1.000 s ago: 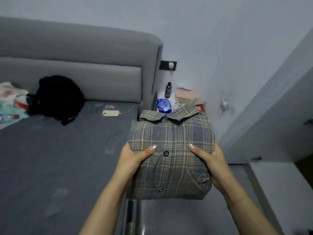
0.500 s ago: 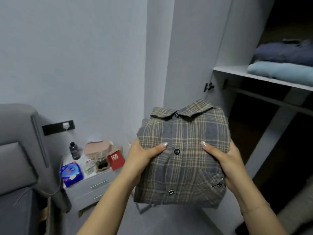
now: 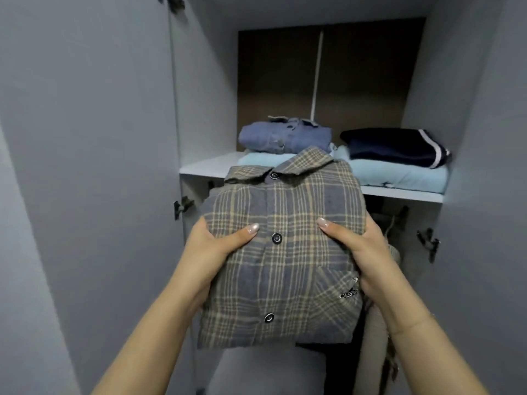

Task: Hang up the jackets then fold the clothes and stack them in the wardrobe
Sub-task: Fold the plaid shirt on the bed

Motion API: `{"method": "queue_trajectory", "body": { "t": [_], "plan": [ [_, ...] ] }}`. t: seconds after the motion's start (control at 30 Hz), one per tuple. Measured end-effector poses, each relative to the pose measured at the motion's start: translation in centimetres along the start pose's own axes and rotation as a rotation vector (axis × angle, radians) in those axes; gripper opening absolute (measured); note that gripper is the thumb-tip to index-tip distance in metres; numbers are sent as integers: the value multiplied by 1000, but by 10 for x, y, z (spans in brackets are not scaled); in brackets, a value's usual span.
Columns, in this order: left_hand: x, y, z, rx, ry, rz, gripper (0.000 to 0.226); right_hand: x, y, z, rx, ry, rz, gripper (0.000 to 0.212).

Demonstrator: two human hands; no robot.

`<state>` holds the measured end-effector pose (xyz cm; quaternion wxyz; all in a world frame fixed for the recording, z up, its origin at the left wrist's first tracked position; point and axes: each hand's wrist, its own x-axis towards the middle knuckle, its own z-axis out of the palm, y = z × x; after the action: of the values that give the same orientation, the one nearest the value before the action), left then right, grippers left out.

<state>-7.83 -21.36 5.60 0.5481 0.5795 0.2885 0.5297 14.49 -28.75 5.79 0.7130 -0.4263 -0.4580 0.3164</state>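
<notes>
Plaid cotton, grey with tan lines, fills the middle of the view: a folded shirt (image 3: 285,252) carried flat, collar forward and buttons up. The left hand (image 3: 211,252) grips its left edge and the right hand (image 3: 362,252) its right edge, each with the thumb laid across the top of the cloth and the fingers tucked out of sight beneath, so the two hands are held apart by the shirt's width and clamped on it from both sides.

The shirt is in the air in front of the open wardrobe (image 3: 85,166), its collar close to the front lip of the shelf (image 3: 205,166) and roughly level with it. On that shelf sit two stacks: to the left a blue shirt (image 3: 285,136) on a pale blue garment, to the right a navy top (image 3: 399,146) with white stripes on another pale blue fold (image 3: 405,175). Below the shelf, something beige hangs on the right, mostly hidden behind the right arm.

The step in hand appears to be the stacking one: this fold is done and is on its way in. The next move likely calls for lifting the shirt clear of the shelf edge and above a stack, keeping it level so the fold holds, then lowering it squarely on top and sliding the fingers out from under without dragging the layers.
</notes>
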Motion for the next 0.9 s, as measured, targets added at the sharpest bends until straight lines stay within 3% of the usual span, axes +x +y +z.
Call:
{"method": "queue_trajectory", "body": {
  "t": [0.3,0.47,0.6,0.73,0.9],
  "plan": [
    [171,65,67,-95,-278,177,59,113,-87,-16,-133,255,-174,56],
    [241,102,125,-137,-374,284,55,170,-142,-40,-160,299,-228,55],
    [301,129,177,-145,-424,237,52,230,-181,-67,-104,285,-163,41],
    [366,160,209,-48,-420,161,55,301,-199,-82,-56,217,-3,6],
    [435,184,203,181,-396,10,12,393,-193,-68,-58,139,99,11]
  ]
}}
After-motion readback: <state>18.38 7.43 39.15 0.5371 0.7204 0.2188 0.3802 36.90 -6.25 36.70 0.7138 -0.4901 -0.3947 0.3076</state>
